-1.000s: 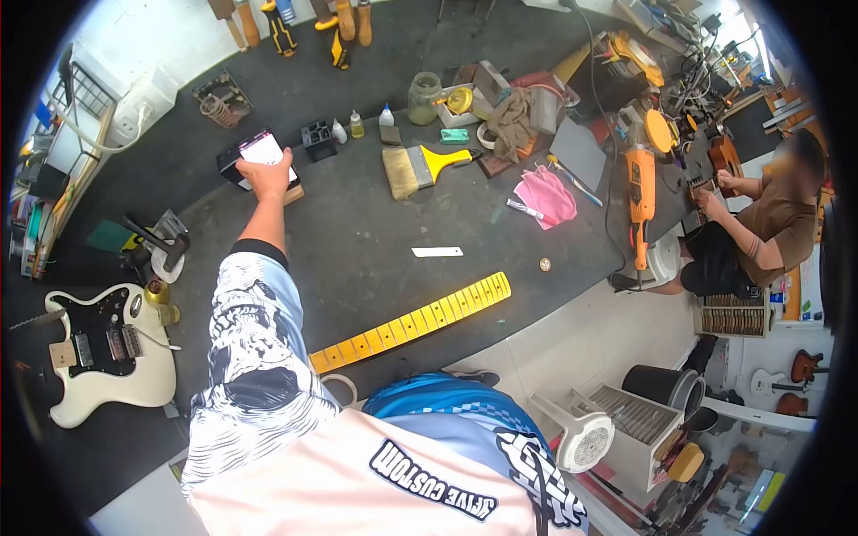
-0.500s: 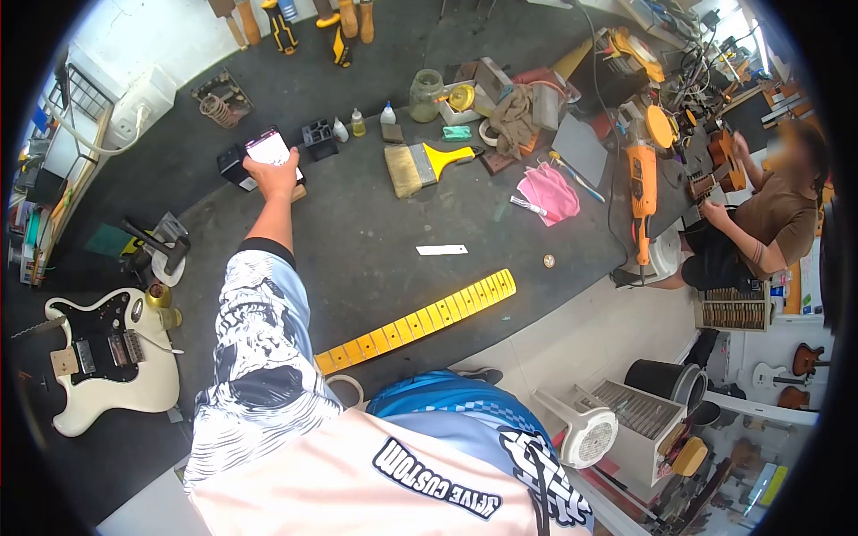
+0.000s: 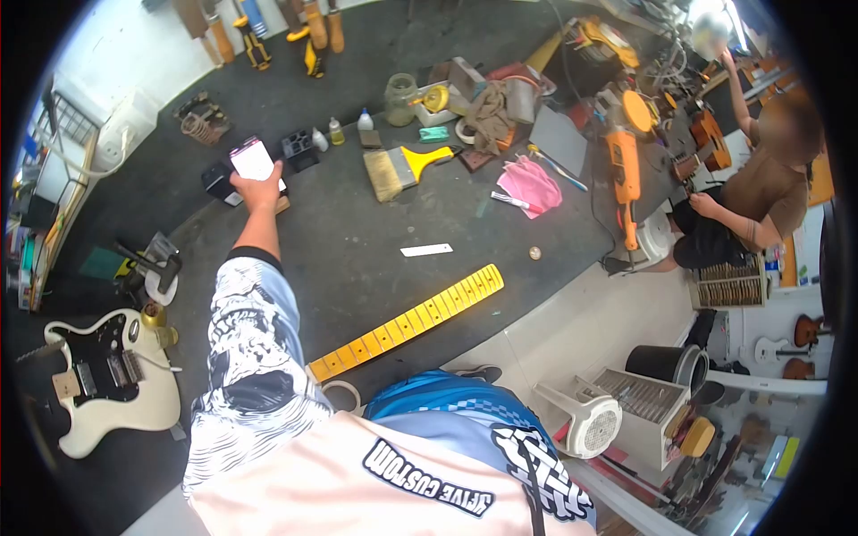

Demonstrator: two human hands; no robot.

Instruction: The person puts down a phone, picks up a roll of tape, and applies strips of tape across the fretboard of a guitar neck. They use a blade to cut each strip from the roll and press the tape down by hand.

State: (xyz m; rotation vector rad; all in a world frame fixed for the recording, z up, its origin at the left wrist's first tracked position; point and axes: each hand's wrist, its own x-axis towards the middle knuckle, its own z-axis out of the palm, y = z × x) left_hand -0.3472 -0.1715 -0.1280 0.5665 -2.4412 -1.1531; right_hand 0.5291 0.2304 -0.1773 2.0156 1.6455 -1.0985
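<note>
White-faced packet (image 3: 252,161) with a pink top edge is what the left hand (image 3: 259,192) grips, thumb along its right side, over the far-left part of the desk (image 3: 357,268); whether it is a packet or a slim box is too small to tell. The right hand is out of view.

Nearest, along the desk's near edge, lies a maple guitar neck (image 3: 407,323), its lower end covered by the patterned sleeve (image 3: 255,313), with a tape roll (image 3: 342,396) just beside it. A cream guitar body (image 3: 125,406) rests to the left. Mid-desk are a thin white strip (image 3: 426,251) and, towards the right edge, a small disc (image 3: 535,254).

Farther in, the step in hand looks to be holding the packet; moving it would call for a firm pinch and a straight lift, since a black box (image 3: 219,181) crowds its left, a black holder (image 3: 299,147) its right, and a wooden block (image 3: 282,205) sits by the wrist. A wide paintbrush (image 3: 402,171) and pink cloth (image 3: 529,188) lie well apart, to the right. Small bottles (image 3: 336,132) and a glass jar (image 3: 400,100) stand beyond, with wooden-handled tools (image 3: 316,27) past them at the far edge.
</note>
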